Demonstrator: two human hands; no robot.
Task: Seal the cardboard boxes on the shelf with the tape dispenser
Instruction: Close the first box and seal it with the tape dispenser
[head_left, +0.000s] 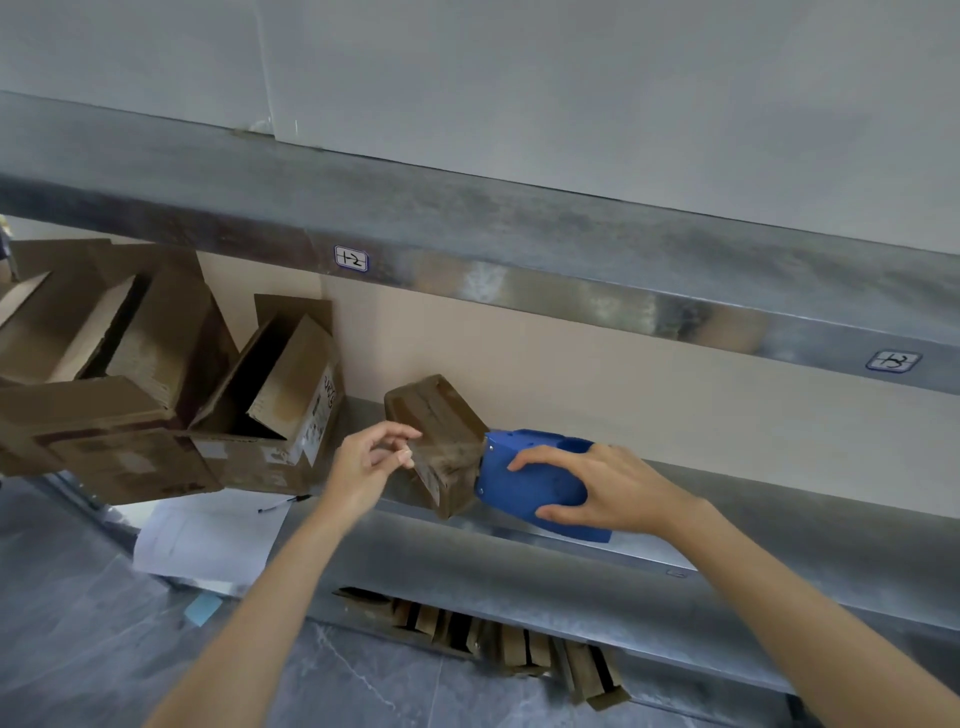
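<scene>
Cardboard boxes (436, 415): four visible, three at 9 o'clock, one central. Tape dispenser (530, 483): one. Shelf labels (351, 258): two. Pen (283, 503): one.

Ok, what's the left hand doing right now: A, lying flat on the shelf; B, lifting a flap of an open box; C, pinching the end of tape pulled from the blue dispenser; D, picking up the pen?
C: the left hand pinches the free end of the clear tape stretched from the blue tape dispenser, which the right hand grips beside the small cardboard box.
</scene>
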